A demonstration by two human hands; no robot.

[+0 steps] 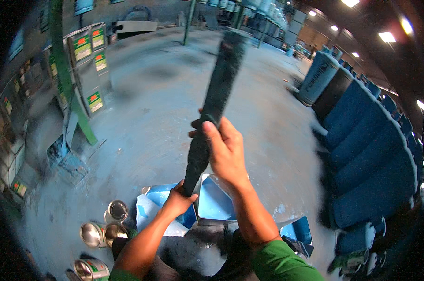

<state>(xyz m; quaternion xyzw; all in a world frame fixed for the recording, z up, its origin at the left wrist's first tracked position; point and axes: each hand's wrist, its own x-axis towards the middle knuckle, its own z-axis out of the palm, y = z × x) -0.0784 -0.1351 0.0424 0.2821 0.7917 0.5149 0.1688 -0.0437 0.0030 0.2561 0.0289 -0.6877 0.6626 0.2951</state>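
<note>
Head view. Both hands grasp one long dark stick, crusted with dried paint, that rises steeply away from the person toward the top of the picture. The left hand takes the lower end; its grip is wrapped tight round the shaft. The right hand sits higher on the shaft, grip likewise pressed round it, thumb laid along the near side. The stick's upper end is blurred (it cannot be read in detail).

Below the hands stand open square tins with blue paint inside, close together on the grey concrete floor. The stick's lower end appears just above them, behind the left hand; whether it touches the paint cannot be told. Round empty cans lie to the person's left. Blue drums lie in rows to the right; stacked labelled tins stand at the far left.

Judgement: the step in hand appears to be working the stick at the paint tins. The next move calls for a firm two-handed hold and a controlled lower end, kept within the tin's rim
</note>
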